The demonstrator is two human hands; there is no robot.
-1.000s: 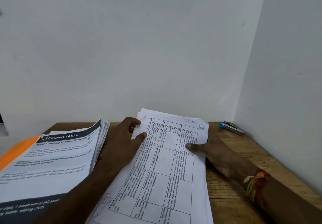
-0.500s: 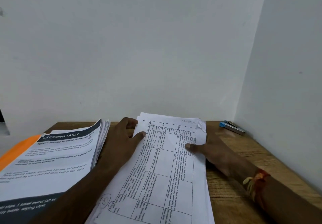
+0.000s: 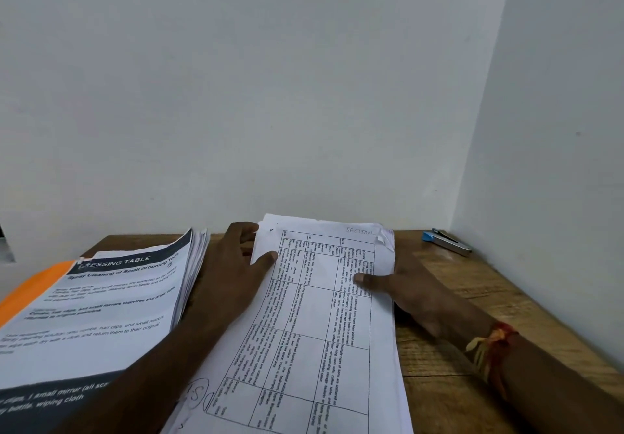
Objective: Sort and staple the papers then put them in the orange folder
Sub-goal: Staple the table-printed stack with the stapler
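Our left grip (image 3: 233, 275) and right grip (image 3: 415, 295) each pinch an edge of the white table-printed paper stack (image 3: 324, 349) on the brown wooden worktop (image 3: 456, 281), where uneven pressure could, we judge, skew pages into the neighbouring pile (image 3: 111, 305) atop the orange folder (image 3: 30, 292).

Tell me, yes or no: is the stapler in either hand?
No; the stapler lies alone on the table, at its far right corner.

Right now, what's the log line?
left hand, right hand: hold gridded papers | stapler: untouched, far right | orange folder: under other stack
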